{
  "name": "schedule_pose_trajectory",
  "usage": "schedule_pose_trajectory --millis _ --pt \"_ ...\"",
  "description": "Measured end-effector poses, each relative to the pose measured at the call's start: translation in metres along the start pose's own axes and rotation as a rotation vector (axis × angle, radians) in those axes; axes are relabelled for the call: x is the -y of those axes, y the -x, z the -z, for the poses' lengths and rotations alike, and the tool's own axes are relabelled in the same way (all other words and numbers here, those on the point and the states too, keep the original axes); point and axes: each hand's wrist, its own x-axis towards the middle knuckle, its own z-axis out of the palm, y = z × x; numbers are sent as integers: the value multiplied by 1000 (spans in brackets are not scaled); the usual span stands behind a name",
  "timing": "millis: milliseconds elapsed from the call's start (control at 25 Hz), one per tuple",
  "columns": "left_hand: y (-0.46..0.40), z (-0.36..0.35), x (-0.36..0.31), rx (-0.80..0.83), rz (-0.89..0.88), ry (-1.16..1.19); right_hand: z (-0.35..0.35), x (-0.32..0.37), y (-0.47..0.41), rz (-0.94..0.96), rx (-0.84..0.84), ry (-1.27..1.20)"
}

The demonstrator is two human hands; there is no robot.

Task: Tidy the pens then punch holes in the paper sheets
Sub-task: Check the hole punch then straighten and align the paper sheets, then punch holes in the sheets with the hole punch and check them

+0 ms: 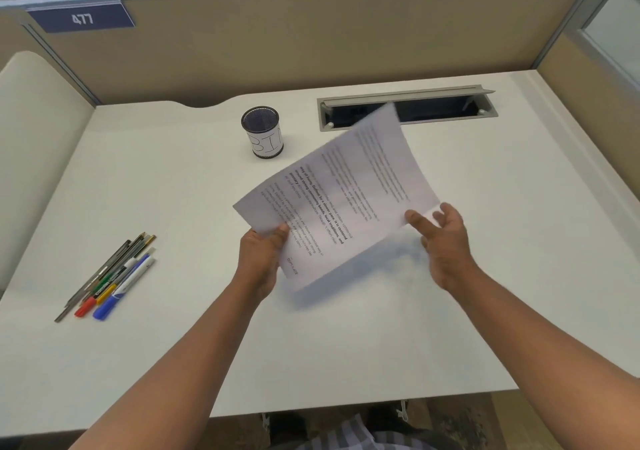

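At the near edge of the white table (pixel 346 363), a grey checked garment (pixel 349 437) is being glimpsed below the tabletop. Two bare forearms are being extended from that edge across the table. A white printed paper sheet (pixel 349 200) is being held tilted above the table surface, its far end blurred and its shadow being cast on the table beneath. The sheet's near-left edge is being pinched by the left hand (pixel 261 259), thumb on top and fingers curled underneath. The right hand (pixel 441 241) is being held at the sheet's right corner with fingers spread and relaxed; whether the paper is actually being touched by it cannot be told.

Well apart to the left, a cluster of pens and markers (pixel 109 278) is being left lying flat on the table, side by side and roughly parallel, with red, yellow and blue caps pointing toward the near edge and several slim grey and black pens beside them.

Farther back, a black mesh pen cup with a white handwritten label (pixel 262 131) is being kept upright near the table's middle, nothing being seen inside it. To its right, a grey cable tray with a raised lid (pixel 450 103) is being shown recessed in the table. Behind, a beige partition wall (pixel 311 41) is being shown carrying a blue plate numbered 477 (pixel 83 18).
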Motion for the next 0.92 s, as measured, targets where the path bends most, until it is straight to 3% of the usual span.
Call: schedule_pose_trajectory --millis 160,280,440,600,920 --pt "10 -27 7 -37 125 263 -27 -8 24 -191 202 -342" --pt "18 -45 15 -31 171 343 -48 -8 35 -182 308 -409" --pt "21 -58 25 -30 196 400 -65 -5 35 -159 226 -498" --pt "22 -63 31 -36 246 397 -63 -5 29 -166 164 -438" --pt "2 -59 40 -96 282 105 -35 -17 13 -211 20 -356"
